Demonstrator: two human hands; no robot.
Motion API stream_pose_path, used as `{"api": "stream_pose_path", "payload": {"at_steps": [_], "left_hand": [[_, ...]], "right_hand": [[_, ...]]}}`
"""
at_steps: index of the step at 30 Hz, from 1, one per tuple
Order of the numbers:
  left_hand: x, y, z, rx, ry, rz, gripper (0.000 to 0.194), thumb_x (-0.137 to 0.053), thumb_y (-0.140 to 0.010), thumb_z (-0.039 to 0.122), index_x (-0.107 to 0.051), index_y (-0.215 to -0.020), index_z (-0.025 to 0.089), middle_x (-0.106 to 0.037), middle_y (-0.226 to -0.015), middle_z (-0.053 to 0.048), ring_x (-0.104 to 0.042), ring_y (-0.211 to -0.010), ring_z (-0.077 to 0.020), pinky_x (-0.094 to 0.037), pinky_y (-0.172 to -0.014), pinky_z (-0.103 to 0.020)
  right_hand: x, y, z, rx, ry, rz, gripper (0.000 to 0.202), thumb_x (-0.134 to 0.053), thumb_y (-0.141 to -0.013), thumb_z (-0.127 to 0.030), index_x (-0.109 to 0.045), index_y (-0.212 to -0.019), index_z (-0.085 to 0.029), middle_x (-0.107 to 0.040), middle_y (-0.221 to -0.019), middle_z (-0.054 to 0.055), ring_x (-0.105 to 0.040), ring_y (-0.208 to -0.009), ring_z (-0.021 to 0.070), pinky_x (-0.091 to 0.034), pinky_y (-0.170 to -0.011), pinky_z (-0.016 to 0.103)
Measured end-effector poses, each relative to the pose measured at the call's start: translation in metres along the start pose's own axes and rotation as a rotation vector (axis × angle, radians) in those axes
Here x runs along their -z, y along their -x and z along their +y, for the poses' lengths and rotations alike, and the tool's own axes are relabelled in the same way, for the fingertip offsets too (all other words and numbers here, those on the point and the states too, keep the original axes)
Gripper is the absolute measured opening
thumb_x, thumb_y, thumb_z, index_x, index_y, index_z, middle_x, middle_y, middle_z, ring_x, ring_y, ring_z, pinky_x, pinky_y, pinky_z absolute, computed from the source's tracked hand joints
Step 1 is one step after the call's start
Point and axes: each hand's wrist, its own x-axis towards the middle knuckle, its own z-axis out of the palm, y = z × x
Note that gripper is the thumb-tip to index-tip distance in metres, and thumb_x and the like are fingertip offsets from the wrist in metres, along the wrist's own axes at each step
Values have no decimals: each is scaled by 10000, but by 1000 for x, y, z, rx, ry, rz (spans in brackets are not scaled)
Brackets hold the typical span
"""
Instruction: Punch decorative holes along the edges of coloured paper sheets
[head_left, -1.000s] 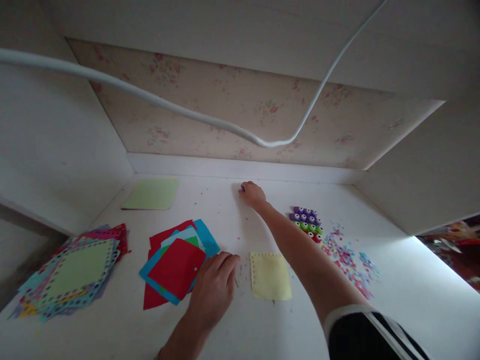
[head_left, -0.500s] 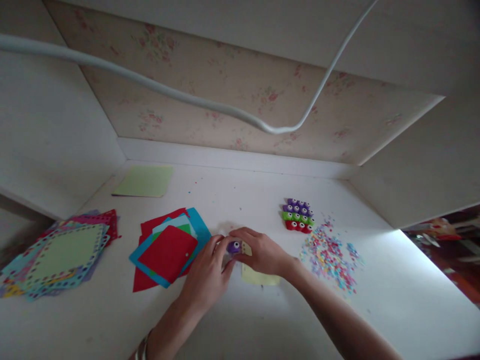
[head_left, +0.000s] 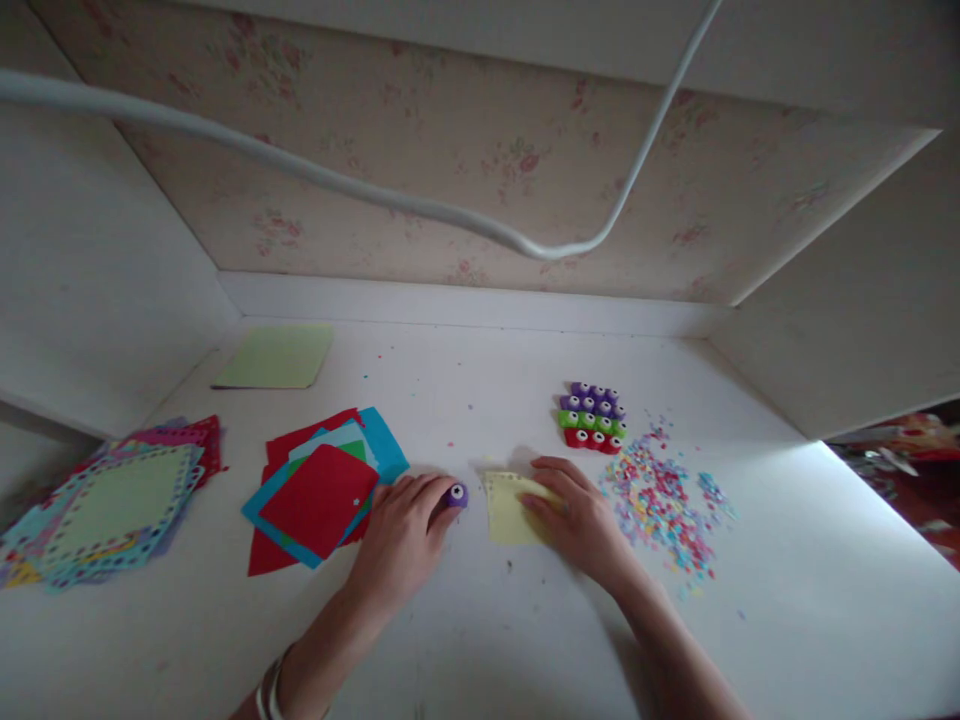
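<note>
Between its thumb and fingers, my left hand (head_left: 405,530) grips a small purple punch (head_left: 457,495) with a white round spot on top. My right hand (head_left: 581,510) is on a pale yellow paper square (head_left: 510,515), its thumb and fingers at the right part of the sheet. A row of small punched holes runs along the paper's top edge. The punch is just left of the paper, not touching it.
Coloured sheets (head_left: 319,505) lie left of my left hand, with hole-edged sheets (head_left: 120,500) farther left. Pale green paper (head_left: 277,357) is at the back left. Purple, green and red punches (head_left: 592,420) stand behind confetti (head_left: 667,510) at the right.
My hands have moved apart. The purple punch has come away from the yellow paper with my left hand, and my right hand has shifted right on the sheet.
</note>
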Motion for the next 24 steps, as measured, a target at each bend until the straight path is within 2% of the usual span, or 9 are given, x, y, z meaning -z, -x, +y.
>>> {"api": "stream_pose_path", "payload": {"at_steps": [2,4,7,11,19,24], "left_hand": [[0,1,-3,-2,43,-1,200,-611,-928,260,-599,-1128,252,-711,-1095,-29,-639,-1019,-245,-439,-852,-412],[0,1,-6,-6,64,-8,209,-621,-922,261,-601,-1130,257,-718,-1078,-26,-650,-996,-241,-450,-851,-411],[-4,1,-7,-18,63,-16,251,-635,-911,261,-598,-1159,261,-723,-1071,-31,-655,-983,-249,-460,-840,-415],[-6,2,-4,-34,61,-28,277,-658,-899,261,-601,-1169,261,-727,-1069,-33,-654,-976,-257,-463,-837,-428],[-3,3,1,-93,41,-23,236,-661,-901,275,-620,-1133,256,-735,-1029,-22,-652,-927,-243,-450,-803,-408],[-1,3,4,-112,36,-24,256,-691,-882,254,-621,-1129,267,-735,-1029,-2,-648,-931,-232,-424,-802,-390]], "right_hand": [[0,0,-6,-201,-271,19,276,-650,-876,-437,-599,-1081,-261,-685,-1021,70,-703,-850,240,-613,-715,382],[-1,0,-12,-391,-542,21,398,-699,-831,-469,-533,-1138,-278,-689,-924,28,-707,-712,211,-607,-584,329],[-4,0,-19,-521,-759,33,477,-759,-772,-461,-509,-1134,-276,-687,-906,7,-706,-684,190,-595,-559,293],[-9,-1,-22,-535,-780,31,487,-775,-751,-442,-515,-1125,-267,-684,-880,-2,-696,-665,173,-586,-546,274],[-17,1,-15,-480,-725,14,456,-735,-797,-433,-509,-1156,-268,-683,-930,7,-695,-655,162,-572,-514,255],[-21,3,-9,-466,-619,22,467,-719,-812,-453,-508,-1183,-265,-689,-968,23,-689,-630,159,-551,-486,248]]}}
